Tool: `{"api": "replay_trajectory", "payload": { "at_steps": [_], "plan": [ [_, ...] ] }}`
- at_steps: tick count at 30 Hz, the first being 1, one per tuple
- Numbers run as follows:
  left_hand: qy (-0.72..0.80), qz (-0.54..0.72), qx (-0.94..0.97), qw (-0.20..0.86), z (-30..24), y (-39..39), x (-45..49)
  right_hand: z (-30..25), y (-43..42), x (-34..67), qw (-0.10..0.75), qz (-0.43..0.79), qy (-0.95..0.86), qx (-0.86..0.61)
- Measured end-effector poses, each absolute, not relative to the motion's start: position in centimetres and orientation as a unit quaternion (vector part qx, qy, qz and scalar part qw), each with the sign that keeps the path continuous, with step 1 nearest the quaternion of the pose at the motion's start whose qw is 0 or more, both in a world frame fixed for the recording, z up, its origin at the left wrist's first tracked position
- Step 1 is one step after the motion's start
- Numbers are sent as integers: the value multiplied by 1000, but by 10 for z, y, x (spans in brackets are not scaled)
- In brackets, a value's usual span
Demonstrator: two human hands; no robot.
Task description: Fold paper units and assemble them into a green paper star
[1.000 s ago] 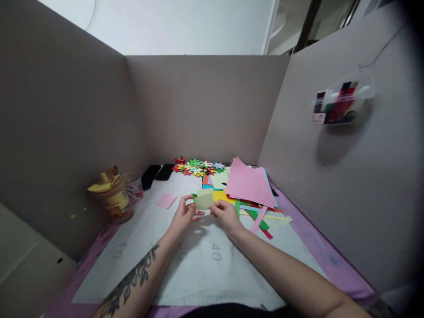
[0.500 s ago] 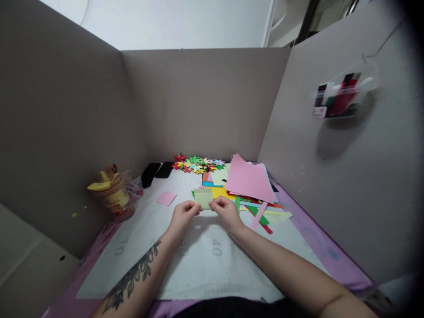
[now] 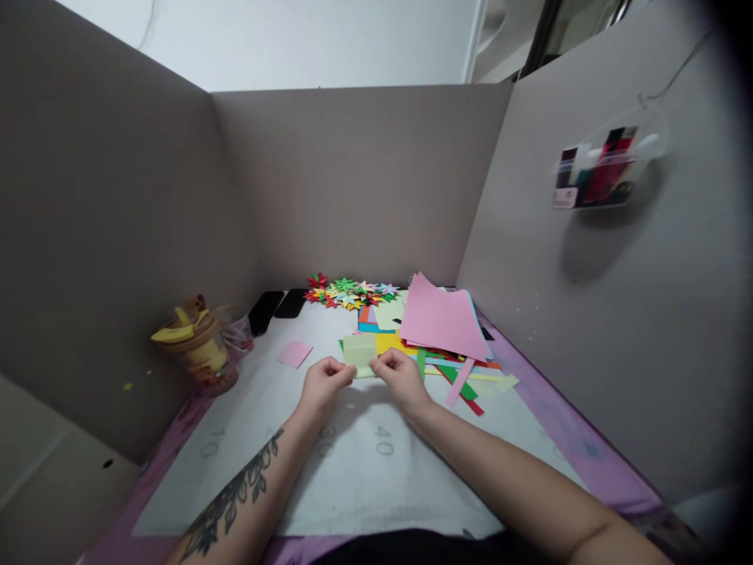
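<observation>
A small pale green paper square (image 3: 360, 351) is pinched between my two hands just above the white cutting mat (image 3: 365, 479). My left hand (image 3: 321, 384) grips its lower left edge with closed fingers. My right hand (image 3: 400, 375) pinches its lower right edge. Behind the paper lies a stack of coloured sheets (image 3: 438, 326) with a pink sheet on top and loose strips sticking out.
A heap of folded paper stars (image 3: 348, 292) lies at the back. A small pink square (image 3: 295, 354) rests left of my hands. A jar with a yellow lid (image 3: 197, 349), a clear cup and two black objects (image 3: 276, 306) stand at the left. Grey partition walls enclose the desk.
Both hands lowered the pale green paper toward the mat and closed in on its bottom edge; the paper looks smaller and folded lower than a second ago.
</observation>
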State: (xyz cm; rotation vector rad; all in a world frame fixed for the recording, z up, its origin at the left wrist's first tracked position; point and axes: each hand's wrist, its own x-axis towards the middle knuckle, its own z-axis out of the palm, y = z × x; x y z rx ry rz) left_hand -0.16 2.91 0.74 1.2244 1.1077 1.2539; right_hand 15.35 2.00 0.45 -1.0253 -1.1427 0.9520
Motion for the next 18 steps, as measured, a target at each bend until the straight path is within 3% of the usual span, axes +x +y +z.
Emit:
{"api": "replay_trajectory", "payload": {
  "at_steps": [18],
  "plan": [
    [435,537,504,518,18,23,-1,2,19,155,606,419,-486,-471]
  ]
}}
